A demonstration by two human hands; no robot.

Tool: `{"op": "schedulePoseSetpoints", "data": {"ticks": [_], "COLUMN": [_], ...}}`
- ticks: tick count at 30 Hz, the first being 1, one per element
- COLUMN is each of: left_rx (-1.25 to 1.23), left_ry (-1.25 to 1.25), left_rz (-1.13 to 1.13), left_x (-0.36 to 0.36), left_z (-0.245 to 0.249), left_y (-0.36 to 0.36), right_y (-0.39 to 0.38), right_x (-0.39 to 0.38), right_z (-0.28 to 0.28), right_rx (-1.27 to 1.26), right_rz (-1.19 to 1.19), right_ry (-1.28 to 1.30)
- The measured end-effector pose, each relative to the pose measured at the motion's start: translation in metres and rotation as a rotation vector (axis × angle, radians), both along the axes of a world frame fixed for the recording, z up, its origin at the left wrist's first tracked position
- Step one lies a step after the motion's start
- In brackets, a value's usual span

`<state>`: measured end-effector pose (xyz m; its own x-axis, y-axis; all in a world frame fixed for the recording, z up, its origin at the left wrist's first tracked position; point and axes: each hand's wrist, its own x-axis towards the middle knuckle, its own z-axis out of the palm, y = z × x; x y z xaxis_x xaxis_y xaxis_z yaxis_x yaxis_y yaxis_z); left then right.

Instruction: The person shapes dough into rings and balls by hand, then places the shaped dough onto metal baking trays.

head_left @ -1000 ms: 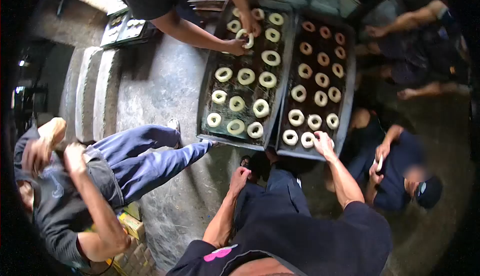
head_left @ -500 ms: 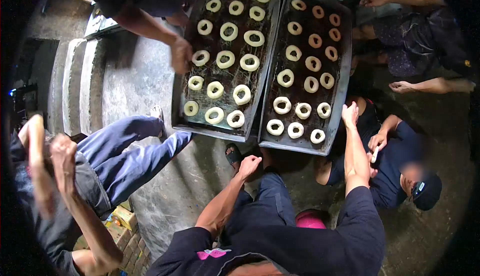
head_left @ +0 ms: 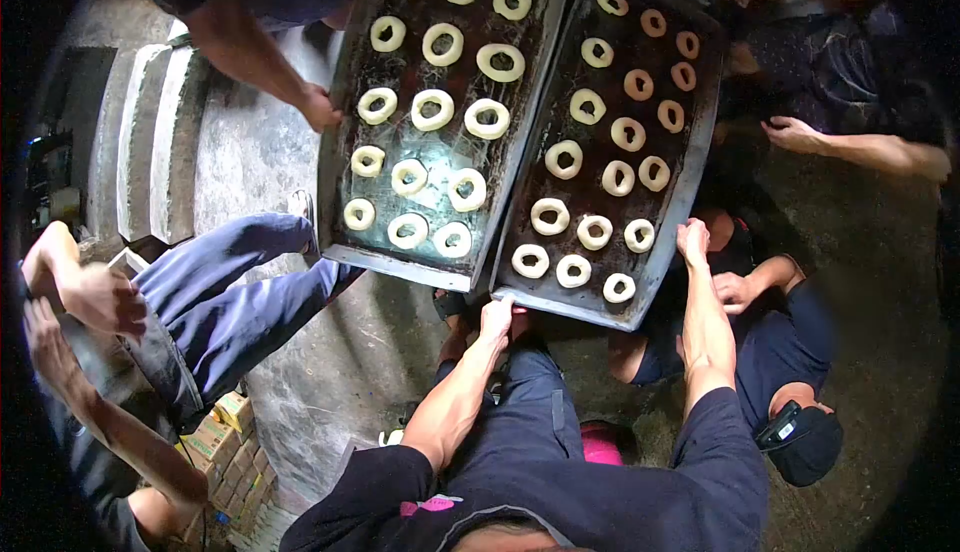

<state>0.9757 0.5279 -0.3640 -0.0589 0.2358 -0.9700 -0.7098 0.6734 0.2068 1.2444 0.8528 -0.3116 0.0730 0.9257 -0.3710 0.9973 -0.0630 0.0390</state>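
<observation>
Side by side in front of me are two dark metal baking trays, a left tray [head_left: 400, 268] and a right tray [head_left: 560, 310], both carrying rows of pale dough rings [head_left: 409, 177]. At the right tray's near left corner, my left hand [head_left: 497, 318] is closed on the rim. My right hand [head_left: 692, 242] grips that same tray's right edge near its front corner. My fingers under the rim are partly hidden. A co-worker's hand [head_left: 320, 109] is at the left edge of the left tray.
To the left stands a person in blue trousers [head_left: 240, 292], arms raised. A person in a dark cap [head_left: 800, 442] sits close on the right. Another person's hand [head_left: 795, 135] is at the far right. Stacked boxes [head_left: 225, 452] and a pink object [head_left: 602, 444] are low down.
My left hand has come up onto the right tray's corner. My right hand stays on its edge. Both trays appear shifted and tilted in view. The co-worker's hand has moved to the left tray's edge.
</observation>
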Motion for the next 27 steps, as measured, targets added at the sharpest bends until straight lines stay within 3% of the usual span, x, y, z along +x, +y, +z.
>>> {"op": "schedulePoseSetpoints", "data": {"ticks": [3,7,9,11,14,15,17,19,21,23,25,27], "left_rx": [0.000,0.052,0.041,0.010,0.016,0.036,-0.088,-0.086,-0.102,-0.054,-0.029,-0.062], "left_ry": [0.117,0.176,0.191,0.176,0.305,0.278,0.319,0.333,0.332,0.454,0.404,0.443], "left_rz": [-0.086,0.041,0.056,0.073,-0.010,0.066,-0.027,-0.024,0.020,0.131,0.261,0.234], "left_x": [-0.001,0.002,-0.002,0.001,-0.001,0.002,-0.004,-0.015,-0.037,-0.046,-0.067,-0.049], "left_z": [-0.003,-0.010,-0.002,-0.028,-0.002,0.018,-0.003,-0.006,-0.019,-0.034,-0.038,-0.014], "left_y": [-0.002,-0.006,0.002,-0.013,0.000,0.012,0.001,-0.004,-0.015,-0.022,-0.024,-0.010], "right_y": [-0.001,-0.008,-0.003,-0.003,-0.006,-0.007,-0.007,-0.015,-0.020,-0.024,-0.032,-0.034], "right_x": [-0.003,0.006,0.008,0.006,0.015,0.016,0.020,0.026,0.003,0.002,-0.023,-0.009], "right_z": [0.007,0.007,0.006,0.011,0.004,0.006,0.003,-0.017,-0.001,-0.019,-0.030,-0.040], "right_rx": [-0.088,0.007,-0.102,-0.114,-0.082,-0.105,-0.159,-0.010,-0.129,-0.211,-0.179,-0.124], "right_rz": [-0.057,0.065,-0.013,-0.037,-0.061,-0.109,-0.210,0.057,-0.039,-0.148,-0.149,-0.115], "right_ry": [-0.014,0.111,0.094,0.123,0.279,0.353,0.487,0.425,0.455,0.536,0.548,0.605]}}
